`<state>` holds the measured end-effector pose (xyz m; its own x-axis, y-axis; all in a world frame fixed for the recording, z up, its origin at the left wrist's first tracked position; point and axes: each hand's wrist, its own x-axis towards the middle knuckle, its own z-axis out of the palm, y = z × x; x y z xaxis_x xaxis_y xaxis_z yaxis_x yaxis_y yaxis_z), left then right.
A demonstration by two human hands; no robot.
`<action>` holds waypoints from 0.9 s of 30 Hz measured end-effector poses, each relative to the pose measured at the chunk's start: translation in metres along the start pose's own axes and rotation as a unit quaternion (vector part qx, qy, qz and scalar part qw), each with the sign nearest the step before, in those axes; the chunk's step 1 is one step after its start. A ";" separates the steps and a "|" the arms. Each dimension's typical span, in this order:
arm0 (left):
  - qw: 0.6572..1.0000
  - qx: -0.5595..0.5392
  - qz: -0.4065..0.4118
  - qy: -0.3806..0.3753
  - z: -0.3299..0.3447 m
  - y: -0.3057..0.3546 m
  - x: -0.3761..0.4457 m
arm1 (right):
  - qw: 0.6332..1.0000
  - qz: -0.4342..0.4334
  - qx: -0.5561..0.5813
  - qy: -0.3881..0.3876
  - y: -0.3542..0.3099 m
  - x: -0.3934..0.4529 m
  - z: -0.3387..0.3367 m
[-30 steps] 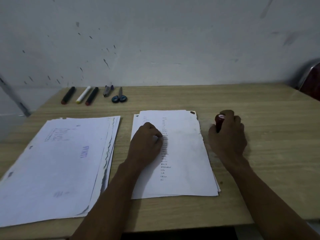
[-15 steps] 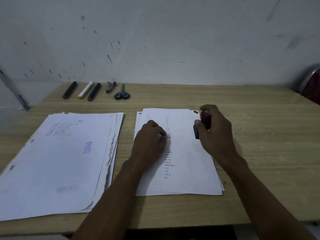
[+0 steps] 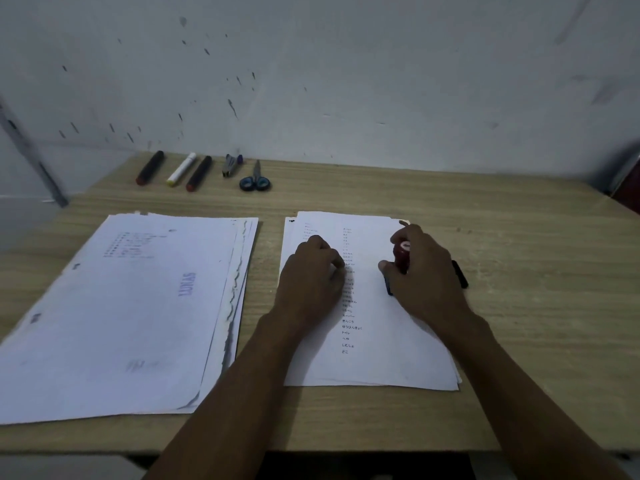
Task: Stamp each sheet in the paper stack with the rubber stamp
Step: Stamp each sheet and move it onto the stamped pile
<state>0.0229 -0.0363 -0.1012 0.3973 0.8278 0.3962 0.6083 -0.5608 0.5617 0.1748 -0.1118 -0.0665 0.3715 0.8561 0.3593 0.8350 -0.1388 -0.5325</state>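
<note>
Stamp, red-handled, stands upright on the top sheet of the right paper stack, clamped in the grip of the right hand, whose fingers curl round the handle. The left hand rests just beside it on the same sheet, fingers curled under, holding nothing. A black ink pad peeks out behind the right hand. Left of the stack lies a second pile of sheets; markers and scissors lie along the table by the wall. Half a second ago the stamp was tilted above the page; now its base meets the paper.
</note>
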 end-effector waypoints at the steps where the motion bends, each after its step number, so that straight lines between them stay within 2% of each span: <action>1: 1.000 0.000 -0.001 0.001 0.000 0.000 0.000 | 1.000 0.014 -0.021 -0.003 -0.002 0.002 -0.002; 7: 1.000 0.002 -0.004 0.001 0.000 0.001 0.000 | 0.991 0.074 -0.116 -0.004 -0.018 0.021 -0.006; 12: 1.000 -0.001 -0.003 0.001 0.000 0.000 0.000 | 0.969 0.095 -0.223 -0.053 -0.028 0.030 0.000; 18: 1.000 0.002 0.002 -0.004 0.000 -0.001 0.000 | 0.963 0.085 -0.253 -0.037 -0.031 0.024 0.004; 27: 1.000 0.005 -0.003 0.005 0.001 0.000 0.000 | 0.961 0.088 -0.254 -0.070 -0.033 0.024 0.000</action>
<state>0.0234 -0.0364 -0.1023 0.3868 0.8308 0.4003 0.6179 -0.5557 0.5563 0.1558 -0.0867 -0.0405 0.4967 0.8507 0.1720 0.8677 -0.4825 -0.1193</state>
